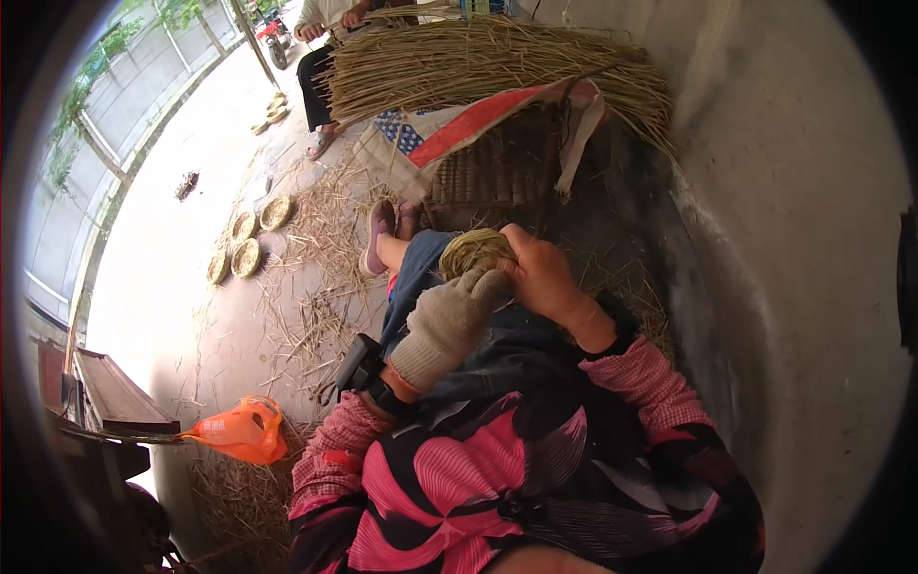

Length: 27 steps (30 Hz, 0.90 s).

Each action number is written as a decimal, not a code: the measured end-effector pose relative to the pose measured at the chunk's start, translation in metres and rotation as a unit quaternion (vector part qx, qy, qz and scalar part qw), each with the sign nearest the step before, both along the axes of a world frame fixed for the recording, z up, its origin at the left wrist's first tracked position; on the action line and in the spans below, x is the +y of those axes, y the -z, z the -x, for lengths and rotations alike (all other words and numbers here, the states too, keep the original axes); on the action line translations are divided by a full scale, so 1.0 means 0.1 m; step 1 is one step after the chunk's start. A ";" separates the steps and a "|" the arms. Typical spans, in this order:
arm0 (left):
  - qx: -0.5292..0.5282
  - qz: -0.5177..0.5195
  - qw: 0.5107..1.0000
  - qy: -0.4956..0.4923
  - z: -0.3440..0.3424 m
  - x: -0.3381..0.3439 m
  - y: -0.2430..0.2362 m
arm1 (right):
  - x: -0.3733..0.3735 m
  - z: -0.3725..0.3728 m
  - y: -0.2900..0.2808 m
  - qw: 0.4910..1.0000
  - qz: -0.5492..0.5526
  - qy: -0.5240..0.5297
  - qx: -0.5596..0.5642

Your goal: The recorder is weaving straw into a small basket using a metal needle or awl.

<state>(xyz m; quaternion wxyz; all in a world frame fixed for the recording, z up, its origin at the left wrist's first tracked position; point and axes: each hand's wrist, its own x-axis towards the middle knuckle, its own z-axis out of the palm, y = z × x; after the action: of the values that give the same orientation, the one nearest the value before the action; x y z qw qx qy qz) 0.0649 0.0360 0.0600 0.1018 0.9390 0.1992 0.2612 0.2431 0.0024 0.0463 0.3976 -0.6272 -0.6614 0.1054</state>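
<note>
Together, our gloved left hand (442,325) and bare right hand (547,275) hold a small straw coil (473,251) above our blue jeans (419,260). Rounded and olive-yellow, it shows slim strands curving in close layers. Our left fingers press together against its lower side; our right fingers pinch its right edge. Four shallow straw baskets (247,257) sit on the floor (229,359).

- Left hand (448,320): off-white knit glove (435,335), orange hem
- Black wrist strap (387,390)
- Sleeves (648,383): pink check
- Top (445,474): black, pink petal print
- Legwear (413,277): blue denim
- Shoes (380,234): purplish
</note>
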 end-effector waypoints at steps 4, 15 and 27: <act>0.083 -0.122 0.989 -0.018 -0.02 -0.03 -0.05 | 0.04 -0.04 0.01 0.998 -0.027 -0.029 0.049; -0.191 -0.213 0.955 -0.076 0.45 -0.09 -0.69 | -0.04 -0.02 -0.07 0.985 -0.099 -0.129 0.051; -0.282 0.625 0.728 -0.003 0.18 0.73 0.22 | -0.09 0.17 -0.13 0.955 -0.143 -0.244 -0.093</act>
<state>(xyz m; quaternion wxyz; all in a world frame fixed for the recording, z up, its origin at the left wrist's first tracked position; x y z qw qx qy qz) 0.0471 0.1095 0.0376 0.7159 0.5460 0.2825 0.3308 0.2258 -0.0062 0.0597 0.3820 -0.3901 -0.8366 0.0443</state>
